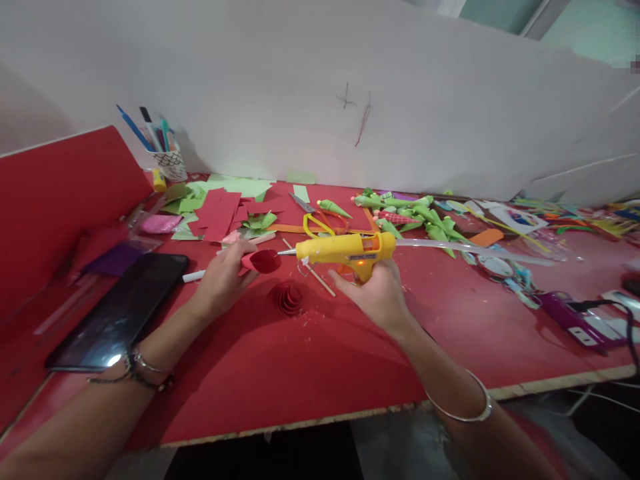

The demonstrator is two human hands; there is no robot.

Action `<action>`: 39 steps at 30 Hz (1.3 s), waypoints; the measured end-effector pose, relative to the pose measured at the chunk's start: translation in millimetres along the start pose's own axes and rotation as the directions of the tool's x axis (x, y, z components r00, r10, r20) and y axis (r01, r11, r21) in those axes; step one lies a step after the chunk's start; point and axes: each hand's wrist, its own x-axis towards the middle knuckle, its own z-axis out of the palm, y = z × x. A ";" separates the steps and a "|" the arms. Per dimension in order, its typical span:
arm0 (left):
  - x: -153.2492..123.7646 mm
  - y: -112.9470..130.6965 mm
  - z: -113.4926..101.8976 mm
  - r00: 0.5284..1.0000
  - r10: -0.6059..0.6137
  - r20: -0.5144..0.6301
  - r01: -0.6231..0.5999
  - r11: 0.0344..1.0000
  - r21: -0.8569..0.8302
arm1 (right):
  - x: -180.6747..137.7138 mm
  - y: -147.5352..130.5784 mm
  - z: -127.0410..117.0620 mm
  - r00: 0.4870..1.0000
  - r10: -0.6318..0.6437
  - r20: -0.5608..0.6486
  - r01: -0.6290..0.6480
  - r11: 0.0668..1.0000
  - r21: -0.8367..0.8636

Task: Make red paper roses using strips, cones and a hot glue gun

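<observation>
My left hand (223, 280) is closed on a red paper cone (263, 261), its open end turned to the right. My right hand (376, 293) grips a yellow hot glue gun (345, 249) by its handle, and a small orange light glows on it. The gun's metal nozzle points left and is right at the cone's opening; whether they touch I cannot tell. A long clear glue stick (450, 249) sticks out of the gun's back. Below the cone, a coiled red paper spiral (287, 299) lies on the red tabletop (300, 373).
A black phone (120, 310) lies at the left, by a pen cup (170, 164). Red and green paper pieces (220, 212), scissors (313, 217) and rolled green paper cones (425, 217) lie behind. A purple power strip (573, 320) is at the right.
</observation>
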 end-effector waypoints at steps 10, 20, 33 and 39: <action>-0.5 1.1 1.4 0.998 -0.042 -0.038 0.041 0.999 -0.017 | 0.2 0.8 0.1 0.999 0.053 0.005 -0.053 0.998 0.017; -0.7 2.7 0.1 0.999 -0.039 -0.028 0.038 0.999 -0.013 | 4.5 2.9 2.3 0.999 -0.051 0.013 0.051 0.999 0.017; 1.2 0.3 0.1 0.989 -0.144 -0.036 0.144 0.990 0.003 | 21.1 64.0 -5.3 0.995 0.064 0.075 -0.043 0.967 -0.251; 2.0 -0.3 0.2 0.987 -0.153 -0.048 0.153 0.988 -0.006 | 18.8 84.3 6.0 0.960 0.152 0.235 -0.088 0.961 -0.264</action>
